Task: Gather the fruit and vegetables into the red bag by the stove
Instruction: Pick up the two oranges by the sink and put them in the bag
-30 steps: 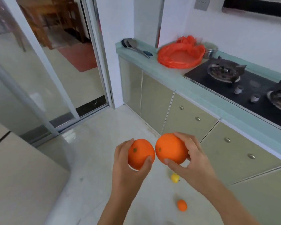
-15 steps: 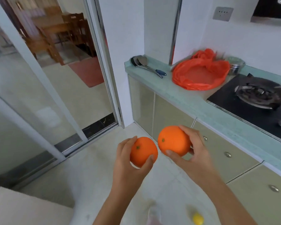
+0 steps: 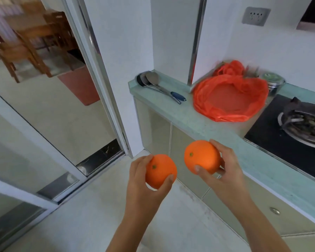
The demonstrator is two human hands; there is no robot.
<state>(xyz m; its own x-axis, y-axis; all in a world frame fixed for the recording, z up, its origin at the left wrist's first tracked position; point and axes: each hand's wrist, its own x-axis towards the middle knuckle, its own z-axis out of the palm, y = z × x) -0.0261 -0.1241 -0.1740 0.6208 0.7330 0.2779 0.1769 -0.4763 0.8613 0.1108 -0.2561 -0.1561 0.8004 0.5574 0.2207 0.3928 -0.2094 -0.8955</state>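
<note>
two oranges | left hand (image 3: 144,180) grips one (image 3: 160,170) | right hand (image 3: 224,171) grips other (image 3: 201,157)

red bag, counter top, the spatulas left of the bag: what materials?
Red bag: thin, translucent plastic film, crinkled and slumped open. Counter top: pale green, faintly speckled and matte; stone or composite, hard to tell. Spatulas: shiny grey blades, likely steel; one has a dark blue handle, probably plastic.
</note>
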